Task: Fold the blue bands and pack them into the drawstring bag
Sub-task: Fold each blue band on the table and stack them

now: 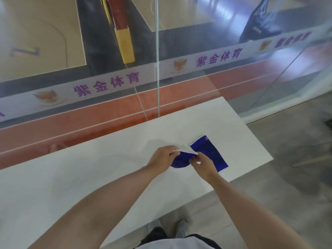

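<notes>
A view from the person's head, looking down along two bare forearms that reach forward over a white worktop point(71, 177).

Nearest the viewer, at the bottom edge, a white garment with dark trim and the toes of grey shoes point(182, 229) show on a grey concrete floor below the worktop's near edge.

Further out, both hands meet over the middle of the worktop. The left hand point(161, 157) curls closed around the left side of a bunched blue band point(181, 160) with a white edge, its fingers wrapped over the top hem. The right hand point(203, 163) pinches the same band from the right side, thumb and fingertips closed on the cloth near the white hem. The band sags in a rounded blue fold between the two hands, just above or touching the worktop; which one is unclear.

Just to the right of the held band, a second blue band point(210, 153) lies flat on the worktop, angled away from the viewer, with a white hem and a small red label at its far end. The right hand partly covers its near left edge.

Beyond the worktop stands a glass wall point(158, 69) with a frosted strip of purple Chinese characters and an orange emblem. A sports court floor shows through it. A dark bag point(258, 24) appears far right of the worktop, in or behind the glass.
</notes>
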The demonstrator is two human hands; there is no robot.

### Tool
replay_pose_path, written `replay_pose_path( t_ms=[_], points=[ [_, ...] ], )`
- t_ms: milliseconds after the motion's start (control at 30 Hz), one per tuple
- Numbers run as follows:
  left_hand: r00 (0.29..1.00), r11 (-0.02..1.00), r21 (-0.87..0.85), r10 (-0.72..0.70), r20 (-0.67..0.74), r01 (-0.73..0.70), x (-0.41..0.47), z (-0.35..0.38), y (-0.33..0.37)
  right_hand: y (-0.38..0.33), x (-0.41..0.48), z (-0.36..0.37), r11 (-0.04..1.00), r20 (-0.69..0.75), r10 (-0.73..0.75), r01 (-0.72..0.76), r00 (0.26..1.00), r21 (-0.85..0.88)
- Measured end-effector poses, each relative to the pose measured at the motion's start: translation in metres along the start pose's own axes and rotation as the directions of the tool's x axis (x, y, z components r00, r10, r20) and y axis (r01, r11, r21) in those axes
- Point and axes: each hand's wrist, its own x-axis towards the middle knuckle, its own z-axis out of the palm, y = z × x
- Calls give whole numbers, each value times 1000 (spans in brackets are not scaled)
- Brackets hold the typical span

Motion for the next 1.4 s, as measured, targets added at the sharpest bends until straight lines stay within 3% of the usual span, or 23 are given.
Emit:
replay_pose_path(
  t_ms=[300,500,800,967,1400],
  points=[
    [989,973,-225,-78,-126,48,48,-7,44,-16,0,-18,976,79,128,-139,989,166],
    [968,955,-263,-185,-169,136,88,12,54,16,25,-40,966,162,185,-209,969,150],
    [881,910,-158,-411,-233,383,153,98,45,108,93,-101,957,265,273,-290,925,23],
    [814,846,-111,-532,-231,521,166,145,25,143,121,-123,959,338,278,-238,899,-155],
    [772,797,-21,-591,-235,604,202,169,6,162,152,-114,950,381,272,-182,884,-254]
  ],
)
